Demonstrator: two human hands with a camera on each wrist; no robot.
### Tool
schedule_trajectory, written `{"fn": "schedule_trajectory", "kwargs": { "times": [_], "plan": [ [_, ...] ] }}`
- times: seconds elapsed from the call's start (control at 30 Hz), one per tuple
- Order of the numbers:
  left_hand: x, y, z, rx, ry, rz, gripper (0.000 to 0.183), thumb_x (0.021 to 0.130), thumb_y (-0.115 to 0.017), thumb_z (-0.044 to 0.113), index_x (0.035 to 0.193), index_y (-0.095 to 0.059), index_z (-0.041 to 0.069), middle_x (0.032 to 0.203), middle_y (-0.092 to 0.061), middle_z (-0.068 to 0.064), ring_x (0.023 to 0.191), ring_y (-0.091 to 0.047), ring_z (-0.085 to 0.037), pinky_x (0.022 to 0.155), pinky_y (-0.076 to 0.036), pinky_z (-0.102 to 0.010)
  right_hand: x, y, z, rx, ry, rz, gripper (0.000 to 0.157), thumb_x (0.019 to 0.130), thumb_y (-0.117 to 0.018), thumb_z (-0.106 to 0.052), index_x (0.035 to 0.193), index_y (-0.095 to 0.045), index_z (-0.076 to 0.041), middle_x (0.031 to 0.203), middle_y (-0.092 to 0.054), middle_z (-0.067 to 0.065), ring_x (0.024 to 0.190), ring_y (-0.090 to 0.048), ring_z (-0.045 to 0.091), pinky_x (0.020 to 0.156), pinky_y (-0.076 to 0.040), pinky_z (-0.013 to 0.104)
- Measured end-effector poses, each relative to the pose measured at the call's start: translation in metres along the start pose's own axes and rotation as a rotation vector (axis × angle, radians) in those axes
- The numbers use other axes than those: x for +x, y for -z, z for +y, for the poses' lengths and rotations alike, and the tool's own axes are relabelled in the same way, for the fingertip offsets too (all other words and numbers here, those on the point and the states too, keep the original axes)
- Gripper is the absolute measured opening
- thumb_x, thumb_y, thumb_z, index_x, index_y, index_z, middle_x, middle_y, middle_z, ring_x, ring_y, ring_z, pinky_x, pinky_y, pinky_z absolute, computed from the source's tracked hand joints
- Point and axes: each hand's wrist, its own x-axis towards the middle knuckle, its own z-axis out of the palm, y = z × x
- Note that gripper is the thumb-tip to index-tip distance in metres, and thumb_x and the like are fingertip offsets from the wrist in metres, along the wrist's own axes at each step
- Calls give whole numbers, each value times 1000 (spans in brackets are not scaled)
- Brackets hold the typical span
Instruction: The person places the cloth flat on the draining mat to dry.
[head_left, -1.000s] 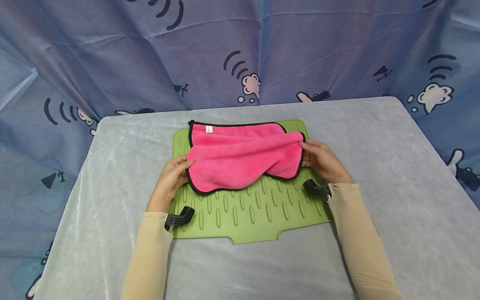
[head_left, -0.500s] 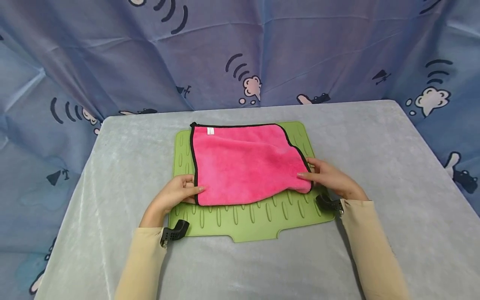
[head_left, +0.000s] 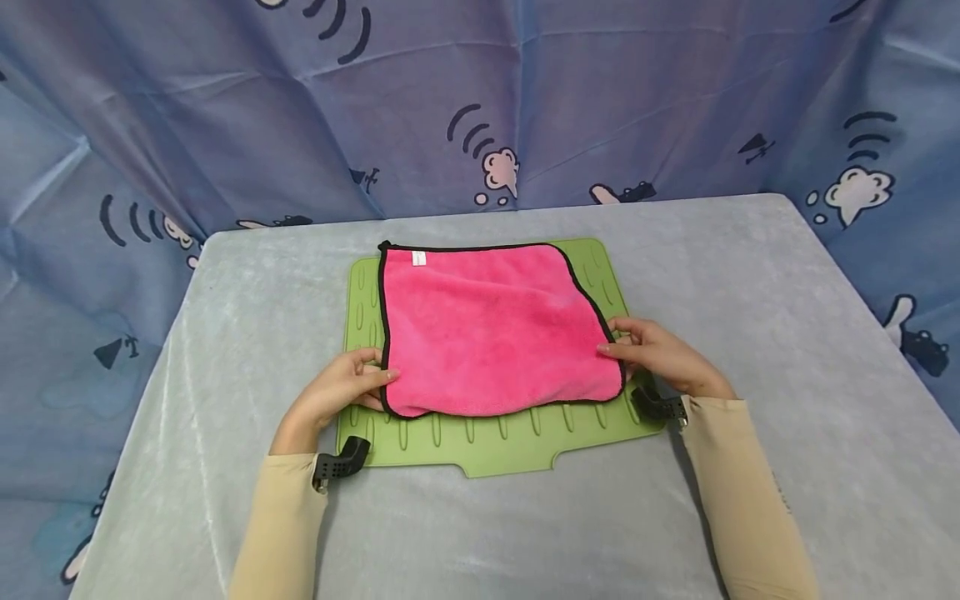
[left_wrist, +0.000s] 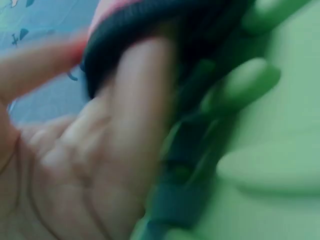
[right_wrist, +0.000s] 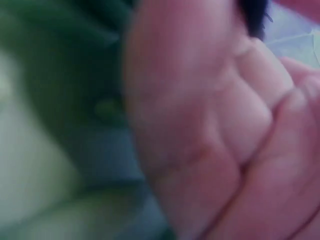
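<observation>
A pink towel (head_left: 487, 325) with black edging and a small white tag lies spread over a green ribbed mat (head_left: 510, 450). My left hand (head_left: 341, 390) pinches its left edge near the front corner, thumb on top and fingers beneath. On the opposite side my right hand (head_left: 667, 354) pinches the right edge in the same way. The left wrist view catches the black edging (left_wrist: 135, 25) between thumb and fingers, close over the mat's raised ribs. Curled fingers (right_wrist: 185, 100) fill most of the blurred right wrist view, with only a bit of dark edging at the top.
Under the mat is a table with a pale grey cloth (head_left: 750, 317). A blue patterned curtain (head_left: 420, 108) hangs behind the table and along both sides. Each wrist carries a black camera mount, the left one (head_left: 345, 460) close to the mat's front left corner.
Both hands have drawn the towel's front edge toward the front of the mat. The fold across its middle has opened out and the towel lies flatter; the grip on both sides stays.
</observation>
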Motion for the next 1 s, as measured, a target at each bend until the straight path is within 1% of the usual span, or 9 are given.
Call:
{"fn": "schedule_trajectory", "kwargs": {
  "times": [0.1, 0.2, 0.4, 0.53, 0.67, 0.73, 0.77, 0.9, 1.0],
  "plan": [
    [-2, 1, -2, 32, 9, -82, 58, 90, -61, 4, 132, -28, -19, 79, -63, -2, 67, -63, -12, 67, -56, -32, -1, 2, 1, -29, -14, -40, 32, 93, -59, -10, 114, -45, 9, 78, -65, 5, 61, -57, 11, 62, -52, 27],
    [-3, 2, -2, 50, 1, -131, 79, 89, -61, 1, 141, -6, -20, 81, -65, -7, 65, -65, -14, 64, -56, -32, -3, 4, 1, -27, -33, -101, 40, 90, -62, -8, 120, -40, 9, 83, -65, 8, 66, -59, 12, 64, -53, 28],
    [-5, 4, -1, 99, -9, -166, 79, 88, -62, 1, 140, -7, -22, 68, -61, -5, 54, -62, -14, 57, -56, -30, -7, 9, 2, -6, -48, -215, 69, 85, -66, -2, 136, -21, 11, 70, -60, 5, 64, -61, 14, 61, -55, 32],
    [-10, 9, -2, 123, -6, -205, 77, 86, -63, 0, 138, -10, -23, 66, -61, -5, 54, -63, -14, 56, -56, -30, -9, 9, 0, -14, -52, -277, 80, 84, -67, -1, 141, -12, 12, 65, -54, 7, 62, -64, 21, 63, -56, 34],
    [-14, 11, -2, 163, 1, -239, 44, 85, -65, 2, 113, -37, -16, 63, -58, -4, 53, -63, -16, 56, -56, -32, -9, 8, -1, -26, -62, -354, 82, 85, -66, -2, 141, -8, 13, 69, -56, 11, 65, -66, 25, 66, -56, 37],
    [-13, 11, -2, 183, 17, -231, 29, 86, -66, 5, 94, -40, -5, 60, -56, -4, 53, -63, -16, 57, -56, -33, -8, 9, -1, -38, -67, -340, 74, 87, -65, -4, 139, -14, 14, 73, -60, 12, 65, -65, 24, 66, -56, 37],
    [-11, 10, -2, 190, 21, -227, 30, 86, -66, 6, 87, -37, 2, 59, -55, -3, 53, -62, -15, 56, -56, -32, -7, 10, -1, -46, -73, -312, 68, 89, -63, -6, 136, -19, 14, 74, -62, 13, 66, -65, 24, 66, -56, 36],
    [-8, 9, -4, 196, 39, -198, 33, 87, -66, 9, 79, -34, 7, 57, -54, -3, 52, -62, -15, 55, -56, -32, -4, 14, -2, -38, -96, -119, 43, 94, -57, -12, 124, -40, 14, 82, -66, 16, 70, -66, 22, 67, -56, 34],
    [-8, 9, -3, 206, 24, -209, 35, 87, -66, 6, 79, -32, 6, 56, -55, -5, 51, -64, -17, 53, -56, -31, 0, 16, -6, -24, -114, -22, 40, 96, -56, -16, 121, -47, 14, 84, -66, 16, 71, -67, 21, 68, -56, 33]
  ]
}}
